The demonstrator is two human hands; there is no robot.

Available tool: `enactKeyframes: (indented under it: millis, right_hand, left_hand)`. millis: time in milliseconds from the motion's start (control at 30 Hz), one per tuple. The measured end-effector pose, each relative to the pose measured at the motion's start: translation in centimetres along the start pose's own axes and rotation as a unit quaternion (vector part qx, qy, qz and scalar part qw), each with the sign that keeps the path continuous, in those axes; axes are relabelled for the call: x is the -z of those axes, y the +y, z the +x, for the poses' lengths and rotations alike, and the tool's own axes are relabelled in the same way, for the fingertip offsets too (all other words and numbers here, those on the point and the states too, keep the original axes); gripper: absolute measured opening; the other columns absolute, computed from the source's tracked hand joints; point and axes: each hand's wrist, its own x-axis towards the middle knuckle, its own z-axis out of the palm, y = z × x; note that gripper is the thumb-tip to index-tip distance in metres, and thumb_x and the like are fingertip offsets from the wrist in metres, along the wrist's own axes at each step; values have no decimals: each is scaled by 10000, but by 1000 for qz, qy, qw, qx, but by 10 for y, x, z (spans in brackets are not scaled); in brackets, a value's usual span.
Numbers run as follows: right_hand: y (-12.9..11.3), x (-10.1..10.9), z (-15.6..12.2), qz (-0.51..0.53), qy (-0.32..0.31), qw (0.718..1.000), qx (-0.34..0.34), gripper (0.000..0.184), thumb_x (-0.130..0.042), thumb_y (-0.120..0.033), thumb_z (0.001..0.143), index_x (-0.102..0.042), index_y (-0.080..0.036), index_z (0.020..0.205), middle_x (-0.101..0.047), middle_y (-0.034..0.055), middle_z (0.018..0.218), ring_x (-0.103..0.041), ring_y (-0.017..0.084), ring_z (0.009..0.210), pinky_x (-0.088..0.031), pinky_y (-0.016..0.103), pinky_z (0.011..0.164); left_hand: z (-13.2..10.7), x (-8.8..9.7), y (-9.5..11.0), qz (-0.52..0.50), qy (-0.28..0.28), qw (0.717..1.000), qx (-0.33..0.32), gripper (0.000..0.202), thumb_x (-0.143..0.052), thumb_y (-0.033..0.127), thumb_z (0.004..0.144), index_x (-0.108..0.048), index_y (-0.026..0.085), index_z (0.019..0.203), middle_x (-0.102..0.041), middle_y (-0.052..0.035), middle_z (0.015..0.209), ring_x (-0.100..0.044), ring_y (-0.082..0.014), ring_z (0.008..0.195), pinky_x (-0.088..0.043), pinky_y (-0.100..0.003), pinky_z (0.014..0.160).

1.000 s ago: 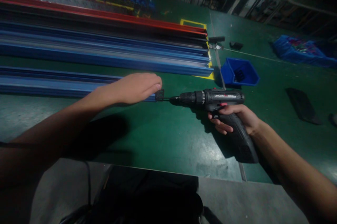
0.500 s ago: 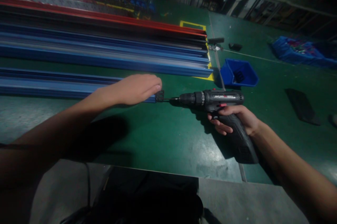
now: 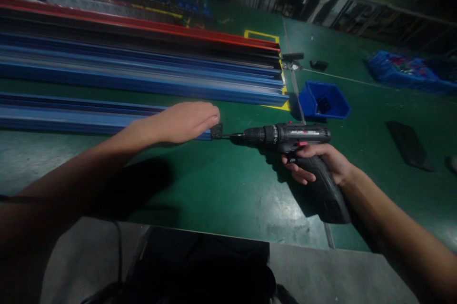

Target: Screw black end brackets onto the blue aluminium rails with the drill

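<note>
My right hand (image 3: 317, 163) is wrapped round the grip of a black cordless drill (image 3: 298, 133), with a finger by its trigger. The drill lies level and points left, and its bit (image 3: 226, 136) meets a small black end cap (image 3: 217, 130). That cap sits at the right end of a blue metal profile (image 3: 89, 116). My left hand (image 3: 189, 120) is closed over this same end of the profile, fingertips beside the cap. The palm hides part of the profile, and the exact spot where the bit touches is too small to make out.
Behind lie several blue, black and red profiles (image 3: 178, 75), with yellow tape (image 3: 262, 35) round their ends. A blue bin (image 3: 323, 99) holding black parts stands behind the drill. Farther right are a dark flat object (image 3: 409, 144) and blue trays (image 3: 410, 70). The green table's front edge (image 3: 214, 235) runs nearby.
Almost nothing differs. Both hands, the drill and the profile hold their places; the view has shifted very slightly.
</note>
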Motion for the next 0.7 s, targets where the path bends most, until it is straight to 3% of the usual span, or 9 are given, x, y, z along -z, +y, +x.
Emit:
enactKeyframes:
  millis: [700]
  right_hand:
    - [1,2,0,23,-11,1000,1,280,-623,-229,889,-724,-32,1060,-699,67,802,-618,98,499,-596,265,599]
  left_hand:
    - [-1,1,3,2,4,1000,1,507,-237,452,1081,-651,159,1075,-653,-98,1029,-604,-232,929,-470,-369,903]
